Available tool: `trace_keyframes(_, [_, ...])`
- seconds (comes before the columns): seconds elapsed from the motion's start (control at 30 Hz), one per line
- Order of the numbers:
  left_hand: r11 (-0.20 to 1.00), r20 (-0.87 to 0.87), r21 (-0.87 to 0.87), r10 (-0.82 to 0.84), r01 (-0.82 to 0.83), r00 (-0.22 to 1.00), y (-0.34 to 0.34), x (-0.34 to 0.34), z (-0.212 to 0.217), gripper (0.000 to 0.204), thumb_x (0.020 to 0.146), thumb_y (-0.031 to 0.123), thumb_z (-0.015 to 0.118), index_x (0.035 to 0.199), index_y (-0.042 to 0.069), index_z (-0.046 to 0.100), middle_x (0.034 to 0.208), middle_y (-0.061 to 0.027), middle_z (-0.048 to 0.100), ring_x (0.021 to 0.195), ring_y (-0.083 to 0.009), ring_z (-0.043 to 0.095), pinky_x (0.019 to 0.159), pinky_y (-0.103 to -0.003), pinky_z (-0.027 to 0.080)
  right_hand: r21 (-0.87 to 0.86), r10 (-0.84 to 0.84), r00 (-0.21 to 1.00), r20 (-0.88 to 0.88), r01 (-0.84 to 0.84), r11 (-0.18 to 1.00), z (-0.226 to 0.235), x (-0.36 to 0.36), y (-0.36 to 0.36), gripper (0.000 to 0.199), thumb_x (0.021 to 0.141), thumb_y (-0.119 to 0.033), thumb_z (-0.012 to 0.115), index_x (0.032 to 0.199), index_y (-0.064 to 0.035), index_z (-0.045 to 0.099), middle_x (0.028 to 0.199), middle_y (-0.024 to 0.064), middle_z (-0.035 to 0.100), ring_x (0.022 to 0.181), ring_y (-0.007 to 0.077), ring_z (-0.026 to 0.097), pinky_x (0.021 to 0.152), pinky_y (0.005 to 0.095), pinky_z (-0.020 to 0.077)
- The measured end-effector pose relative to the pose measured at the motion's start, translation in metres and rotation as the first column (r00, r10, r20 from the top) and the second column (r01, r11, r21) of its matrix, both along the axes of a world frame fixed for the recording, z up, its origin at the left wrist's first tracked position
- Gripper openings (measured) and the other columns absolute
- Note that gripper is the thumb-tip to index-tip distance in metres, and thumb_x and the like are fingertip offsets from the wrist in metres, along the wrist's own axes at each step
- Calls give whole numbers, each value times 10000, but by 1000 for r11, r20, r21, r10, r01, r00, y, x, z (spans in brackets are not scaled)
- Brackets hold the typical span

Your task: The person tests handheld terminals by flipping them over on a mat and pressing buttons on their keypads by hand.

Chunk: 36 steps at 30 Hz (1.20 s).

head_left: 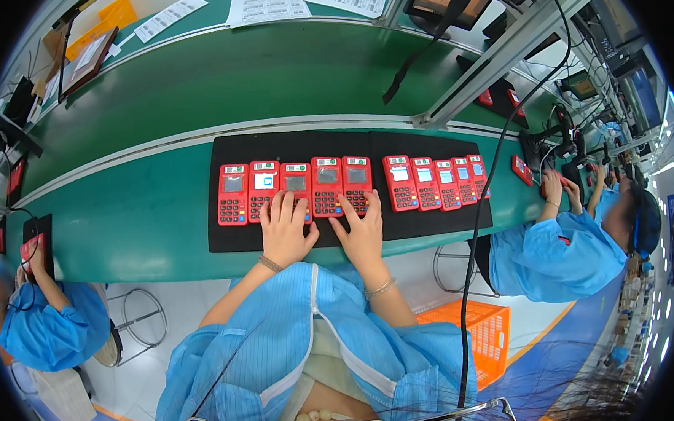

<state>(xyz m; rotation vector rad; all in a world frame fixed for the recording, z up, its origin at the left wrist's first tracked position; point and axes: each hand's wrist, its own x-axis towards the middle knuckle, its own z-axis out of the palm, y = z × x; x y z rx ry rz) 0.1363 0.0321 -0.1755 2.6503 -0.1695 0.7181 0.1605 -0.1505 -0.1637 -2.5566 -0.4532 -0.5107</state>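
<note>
Several red card payment terminals stand in a row on a black mat [236, 239], with small screens and dark keypads facing up. My left hand [284, 232] rests with fingers stretched over the keypads of the second terminal [264, 180] and third terminal [295, 179] from the left. That second one has a lit white screen; its neighbours' screens look grey. Fingers apart, my right hand [364, 233] lies over the lower keys of the fourth terminal [327, 183] and fifth terminal [356, 179]. To the right, another group of red terminals [424, 183] shows lit screens, untouched.
A black cable [500, 143] hangs across the right side, passing the end of the mat. A metal post [474, 73] rises behind it. Printed sheets [268, 6] lie on the far shelf. An orange crate [490, 337] stands below right. Co-workers in blue sit on both sides.
</note>
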Motion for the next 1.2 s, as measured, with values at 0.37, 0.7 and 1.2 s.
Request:
trace_keyframes(0.37, [1000, 18, 12, -17, 17, 1000, 0, 0, 0, 522, 774, 286, 715, 1232, 55, 616, 1332, -184, 532, 1315, -386, 465, 1068, -588, 343, -85, -54, 996, -74, 47, 995, 4, -13, 6, 554, 906, -225, 716, 1433, -259, 550, 1489, 315, 330, 1384, 520, 355, 1061, 576, 414])
trace_keyframes(0.7, [1000, 12, 7, -13, 13, 1000, 1, -2, -3, 528, 783, 287, 713, 1251, 62, 613, 1345, -185, 528, 1329, -386, 460, 1082, -602, 339, -183, -80, 990, -113, 58, 981, 10, -12, 9, 588, 889, -250, 729, 1443, -248, 534, 1466, 328, 355, 1356, 541, 382, 1031, 581, 441])
trace_keyframes(1.2, [1000, -12, 11, -4, 4, 1000, -1, -4, -4, 541, 793, 309, 743, 1266, 81, 613, 1357, -176, 527, 1356, -372, 440, 1111, -584, 323, -212, -88, 990, -112, 63, 975, 10, -14, 9, 622, 895, -259, 723, 1473, -271, 495, 1477, 326, 350, 1357, 538, 385, 1021, 583, 455])
